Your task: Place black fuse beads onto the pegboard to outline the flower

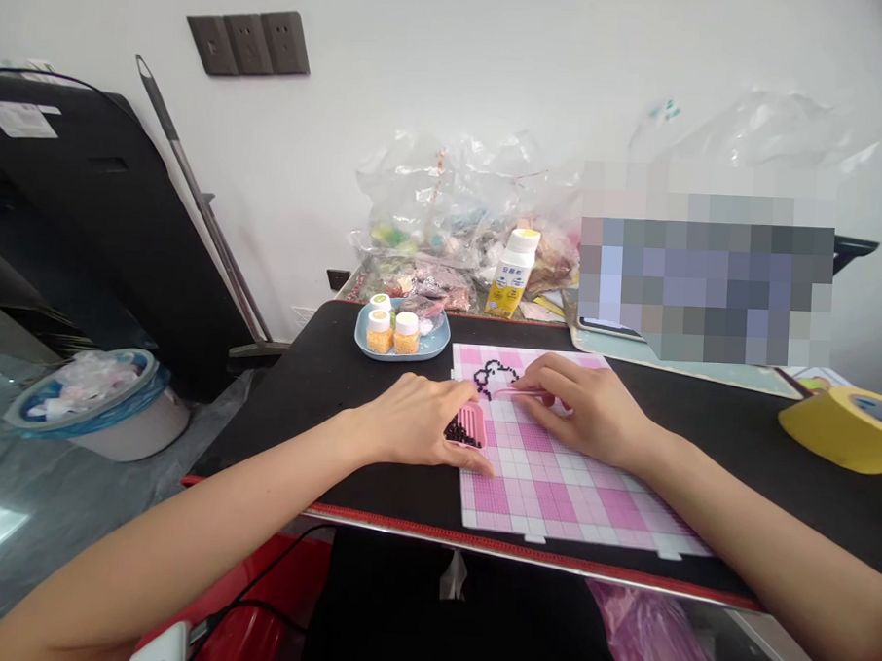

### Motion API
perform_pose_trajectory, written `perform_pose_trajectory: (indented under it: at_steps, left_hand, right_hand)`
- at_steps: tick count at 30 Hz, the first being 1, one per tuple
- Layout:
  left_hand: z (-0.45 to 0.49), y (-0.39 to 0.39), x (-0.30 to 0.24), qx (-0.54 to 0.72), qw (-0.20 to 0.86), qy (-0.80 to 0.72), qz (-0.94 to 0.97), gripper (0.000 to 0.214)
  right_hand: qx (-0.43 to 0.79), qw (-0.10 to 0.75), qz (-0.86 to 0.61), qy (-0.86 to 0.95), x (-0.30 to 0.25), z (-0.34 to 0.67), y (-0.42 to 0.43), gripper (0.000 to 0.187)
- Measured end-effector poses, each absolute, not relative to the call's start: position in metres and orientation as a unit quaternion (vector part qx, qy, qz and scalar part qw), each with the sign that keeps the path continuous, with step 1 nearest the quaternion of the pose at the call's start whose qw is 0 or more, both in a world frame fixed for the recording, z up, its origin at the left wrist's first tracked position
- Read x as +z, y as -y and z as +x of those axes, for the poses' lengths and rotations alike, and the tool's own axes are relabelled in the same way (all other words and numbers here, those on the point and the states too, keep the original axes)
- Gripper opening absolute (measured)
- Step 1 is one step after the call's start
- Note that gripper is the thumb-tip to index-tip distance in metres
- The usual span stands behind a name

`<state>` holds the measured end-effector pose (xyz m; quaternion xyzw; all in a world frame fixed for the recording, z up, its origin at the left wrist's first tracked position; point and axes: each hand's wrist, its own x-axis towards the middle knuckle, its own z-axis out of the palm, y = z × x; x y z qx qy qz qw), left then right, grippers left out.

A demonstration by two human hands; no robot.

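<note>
My left hand [421,419] grips a small pink ridged tray [473,416] from its left side, thumb and fingers around it. Black beads [463,433] lie heaped in the tray's near part. In my right hand [580,405] is a thin pink pair of tweezers [509,392], its tip pointing left. Beyond the tip, more black beads form a curved outline [492,367] on a pegboard with a pink-and-white checked pattern [543,501]. My right fingers partly cover the right end of that outline. Whether the tip holds a bead is too small to tell.
Left on the black table mat [292,392], a blue plate [418,351] carries several small jars [406,334]. A white and yellow bottle [513,273] and plastic bags stand behind. A yellow tape roll [838,431] sits far right. A waste bin [130,424] stands on the floor.
</note>
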<state>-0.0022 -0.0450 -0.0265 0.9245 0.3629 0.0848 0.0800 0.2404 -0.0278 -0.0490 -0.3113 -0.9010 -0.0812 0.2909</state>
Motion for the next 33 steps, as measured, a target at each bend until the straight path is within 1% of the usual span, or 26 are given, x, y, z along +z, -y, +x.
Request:
perform_pose_trajectory:
  at_steps: [5, 10, 13, 22, 25, 28, 33]
  left_hand:
    - [-0.0033, 0.0444, -0.0281, 0.116, 0.114, -0.364, 0.917, 0.071]
    - [-0.0028, 0.044, -0.0293, 0.216, 0.157, -0.346, 0.899, 0.057]
    - [-0.0012, 0.0436, -0.0277, 0.247, 0.191, -0.342, 0.886, 0.052]
    - [-0.0008, 0.042, -0.0224, 0.273, 0.312, -0.394, 0.82, 0.061]
    - [-0.0012, 0.0422, -0.022, 0.269, 0.345, -0.398, 0.807, 0.057]
    - [-0.0016, 0.0418, -0.0223, 0.254, 0.356, -0.398, 0.806, 0.049]
    - [-0.0025, 0.0409, -0.023, 0.227, 0.353, -0.408, 0.811, 0.053]
  right_hand:
    - [-0.088, 0.308, -0.303, 0.898, -0.0471, 0.2392, 0.0298, 0.017]
    - [-0.092, 0.324, -0.293, 0.895, -0.0436, 0.237, 0.0329, 0.017]
    - [-0.097, 0.332, -0.284, 0.894, -0.0423, 0.2357, 0.0349, 0.015]
    - [-0.107, 0.333, -0.271, 0.897, -0.0414, 0.2333, 0.0373, 0.013]
    - [-0.11, 0.334, -0.273, 0.895, -0.042, 0.2337, 0.0366, 0.013]
    - [-0.108, 0.343, -0.278, 0.891, -0.0426, 0.2334, 0.0363, 0.012]
    - [-0.081, 0.347, -0.282, 0.891, -0.0421, 0.2317, 0.0375, 0.013]
